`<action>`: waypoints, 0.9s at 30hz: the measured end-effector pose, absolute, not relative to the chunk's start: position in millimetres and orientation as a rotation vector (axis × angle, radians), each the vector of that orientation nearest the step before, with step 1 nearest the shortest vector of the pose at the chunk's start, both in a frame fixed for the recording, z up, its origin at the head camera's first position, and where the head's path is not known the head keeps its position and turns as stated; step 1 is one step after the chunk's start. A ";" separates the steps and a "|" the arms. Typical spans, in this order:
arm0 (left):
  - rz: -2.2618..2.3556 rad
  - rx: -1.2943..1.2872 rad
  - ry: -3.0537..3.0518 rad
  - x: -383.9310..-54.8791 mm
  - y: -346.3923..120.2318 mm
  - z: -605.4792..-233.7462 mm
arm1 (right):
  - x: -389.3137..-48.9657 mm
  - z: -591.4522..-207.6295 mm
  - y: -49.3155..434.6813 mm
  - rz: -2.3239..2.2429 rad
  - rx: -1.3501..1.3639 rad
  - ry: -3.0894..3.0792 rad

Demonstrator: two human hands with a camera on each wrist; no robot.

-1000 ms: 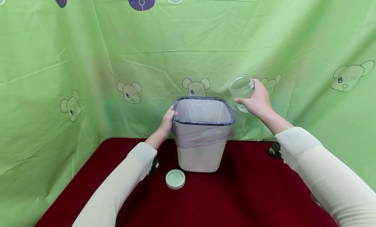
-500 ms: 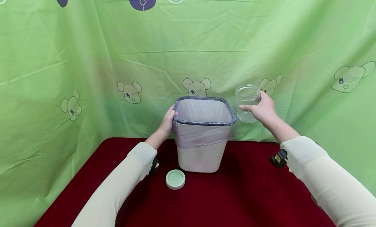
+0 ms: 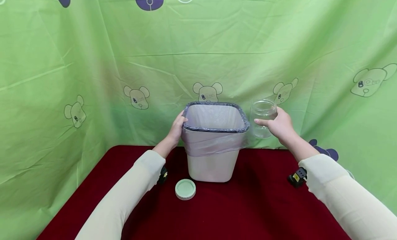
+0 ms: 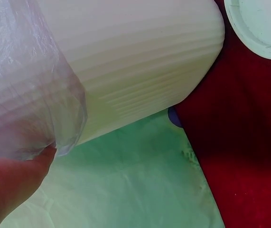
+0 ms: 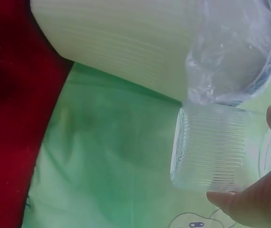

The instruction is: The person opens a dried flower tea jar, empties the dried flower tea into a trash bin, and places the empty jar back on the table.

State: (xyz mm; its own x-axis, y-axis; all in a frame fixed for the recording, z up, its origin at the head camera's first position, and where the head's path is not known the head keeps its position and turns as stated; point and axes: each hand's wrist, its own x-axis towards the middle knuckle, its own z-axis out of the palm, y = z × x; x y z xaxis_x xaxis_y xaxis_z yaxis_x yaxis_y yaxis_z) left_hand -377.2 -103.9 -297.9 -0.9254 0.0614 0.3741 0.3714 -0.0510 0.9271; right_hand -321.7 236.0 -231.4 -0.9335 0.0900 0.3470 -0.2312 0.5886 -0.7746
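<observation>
A white trash bin (image 3: pixel 211 167) stands upright on the dark red table, lined with a thin translucent bag (image 3: pixel 214 145) folded over its dark rim. My left hand (image 3: pixel 176 129) grips the bin's left side at the rim; the bag's loose edge partly covers that hand (image 4: pixel 14 183) in the left wrist view. To the right of the bin, my right hand (image 3: pixel 281 124) holds a clear, lidless jar (image 3: pixel 262 129) upright above the table. Ribbing runs along the jar's wall (image 5: pixel 211 147) in the right wrist view, and nothing shows inside.
A round pale green lid (image 3: pixel 185 189) lies on the red tabletop (image 3: pixel 217 212), in front of the bin and near the left forearm. Close behind the table hangs a green printed curtain (image 3: pixel 167 71), with more of it on both sides.
My right hand has brought the jar down and slightly right, from tilted near the bin's rim to upright beside it. The left hand and bin have stayed in place.
</observation>
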 end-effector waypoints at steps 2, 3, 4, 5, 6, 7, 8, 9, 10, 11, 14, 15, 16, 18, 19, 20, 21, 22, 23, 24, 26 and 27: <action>-2.074 -0.459 -2.005 -376.9 -103.7 -297.8 | -320.5 -235.9 237.9 1.275 0.120 -2.475; -2.072 -0.459 -2.005 -377.0 -103.6 -297.8 | -319.8 -238.2 238.8 1.270 0.124 -2.479; -2.071 -0.458 -2.005 -377.0 -103.5 -297.8 | -319.2 -240.5 239.7 1.268 0.126 -2.482; -2.068 -0.460 -2.004 -377.2 -103.4 -297.7 | -318.6 -242.7 240.5 1.265 0.127 -2.487; -2.067 -0.463 -2.002 -377.3 -103.4 -297.8 | -318.1 -244.8 241.2 1.263 0.128 -2.492; -2.067 -0.467 -1.998 -377.5 -103.3 -297.8 | -317.6 -246.8 241.8 1.266 0.125 -2.496; -2.067 -0.469 -1.997 -377.6 -103.3 -297.9 | -317.0 -248.7 242.3 1.267 0.120 -2.501; -2.071 -0.474 -1.992 -377.6 -103.3 -298.0 | -316.7 -250.6 242.7 1.277 0.116 -2.503; -2.072 -0.477 -1.991 -377.4 -103.4 -297.9 | -316.2 -252.4 242.9 1.289 0.112 -2.503; -2.074 -0.482 -1.987 -377.4 -103.4 -298.0 | -315.9 -254.1 243.1 1.303 0.110 -2.501; -2.074 -0.488 -1.980 -377.2 -103.7 -298.5 | -314.7 -259.1 243.4 1.349 0.105 -2.487; -2.073 -0.493 -1.976 -377.2 -103.9 -298.8 | -314.3 -260.6 243.4 1.357 0.104 -2.483; -2.069 -0.497 -1.975 -377.4 -103.9 -299.0 | -313.8 -262.1 243.5 1.363 0.103 -2.479; -2.066 -0.501 -1.972 -377.7 -103.8 -299.3 | -312.9 -265.0 244.0 1.363 0.101 -2.478; -2.067 -0.503 -1.972 -377.8 -103.8 -299.4 | -312.5 -266.4 244.3 1.359 0.101 -2.480; -2.067 -0.502 -1.973 -377.9 -103.7 -299.5 | -312.0 -267.8 244.6 1.359 0.100 -2.481; -2.068 -0.499 -1.974 -378.1 -103.7 -299.6 | -311.7 -269.2 244.8 1.356 0.100 -2.484; -2.071 -0.499 -1.973 -378.2 -103.7 -299.6 | -311.5 -270.6 245.1 1.353 0.101 -2.487; -2.072 -0.497 -1.973 -378.3 -103.7 -299.7 | -311.4 -272.2 245.4 1.350 0.102 -2.491; -2.072 -0.495 -1.972 -378.4 -103.7 -299.8 | -311.2 -273.8 245.5 1.346 0.104 -2.494; -2.073 -0.485 -1.974 -378.5 -103.6 -299.7 | -310.9 -277.4 246.2 1.336 0.108 -2.501; -2.072 -0.479 -1.976 -378.5 -103.7 -299.7 | -310.8 -279.3 246.5 1.332 0.113 -2.503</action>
